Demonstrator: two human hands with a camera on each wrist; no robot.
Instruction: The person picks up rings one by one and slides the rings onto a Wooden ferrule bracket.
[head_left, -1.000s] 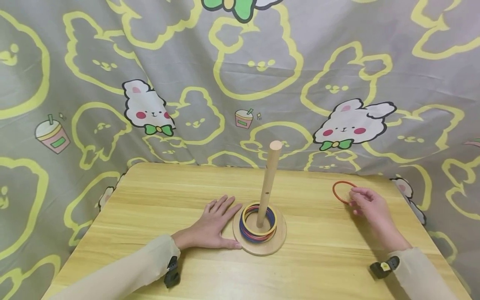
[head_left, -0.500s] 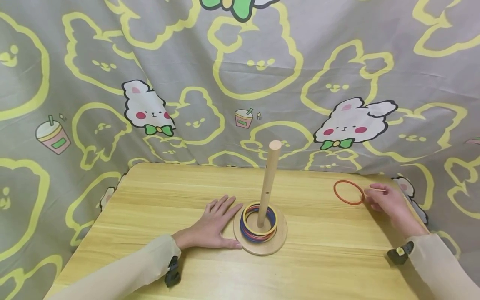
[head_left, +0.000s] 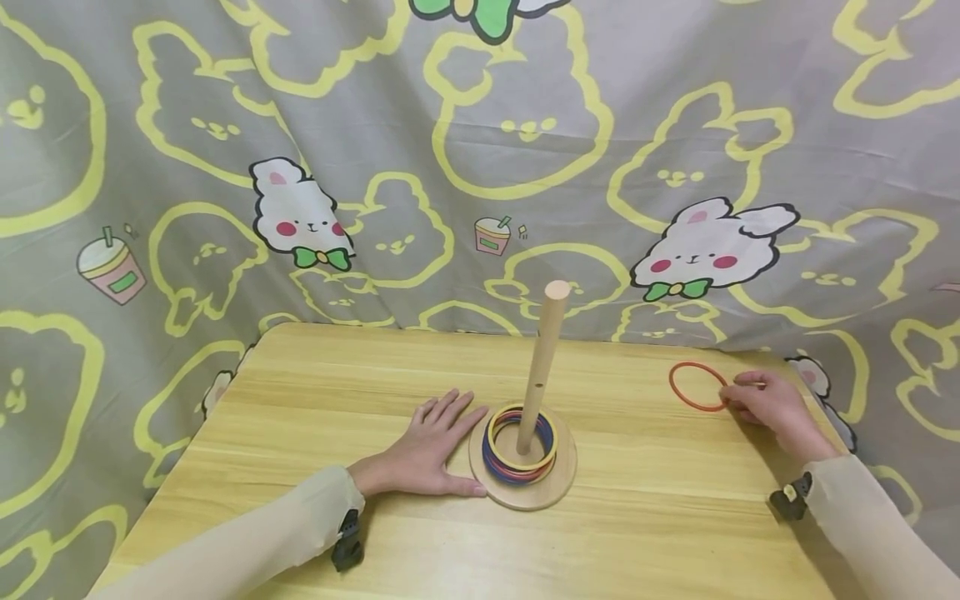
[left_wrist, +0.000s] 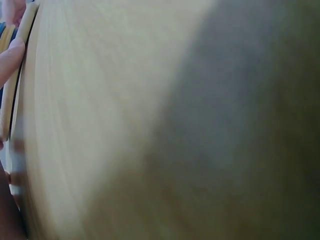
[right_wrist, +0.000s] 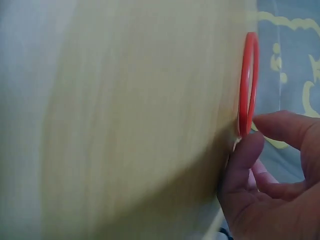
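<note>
A red ring [head_left: 678,398] lies at the right rear of the tabletop. My right hand [head_left: 776,408] pinches its near right edge between thumb and forefinger, seen close in the right wrist view, where the ring [right_wrist: 244,85] appears edge-on. At the middle of the table a wooden peg [head_left: 543,358] stands upright on a round wooden base [head_left: 566,467]. Several rings [head_left: 491,461], blue, red and yellow, are stacked around its foot. My left hand [head_left: 423,446] rests flat on the table with fingers spread, thumb and forefinger against the base's left side.
The light wooden table [head_left: 360,367] runs back to a grey patterned curtain [head_left: 420,125], which also hangs along both sides. Most of the left wrist view is blurred tabletop and shadow.
My right hand moved right, its fingers coming off the red ring, then came back to its edge. The ring has barely shifted. My left hand and the peg stay put.
</note>
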